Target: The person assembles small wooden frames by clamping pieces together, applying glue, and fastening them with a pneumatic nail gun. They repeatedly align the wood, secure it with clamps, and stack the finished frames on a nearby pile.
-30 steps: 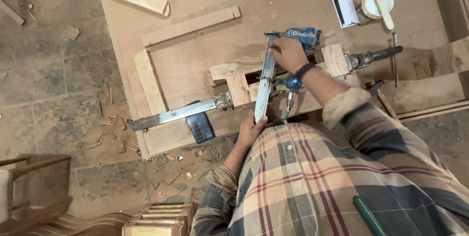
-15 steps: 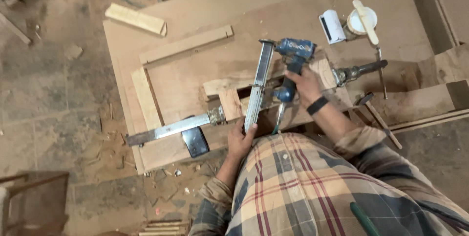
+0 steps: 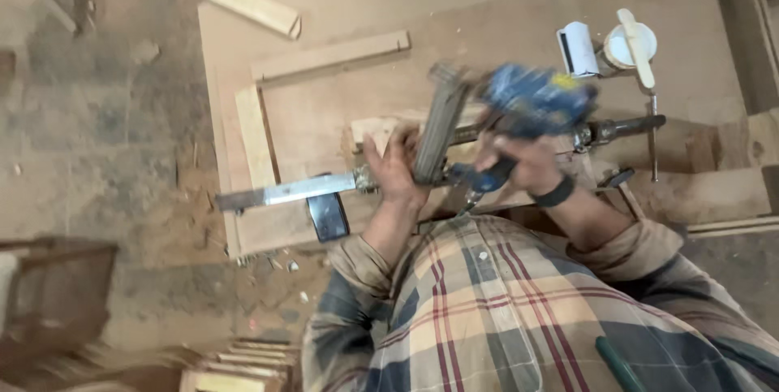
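Now right hand (image 3: pixel 527 166) grips blue nail gun (image 3: pixel 519 104); left hand (image 3: pixel 396 166) steadies wood piece (image 3: pixel 375 128) beside it.

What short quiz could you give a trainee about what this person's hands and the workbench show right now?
1. True or false: the right hand grips the blue nail gun.
2. What does the left hand rest on: (a) the wood piece on the workbench, (b) the white cup, (c) the floor?
3. Which long metal tool lies across the bench beneath the hands?

Key: 1 true; 2 a; 3 the bar clamp.
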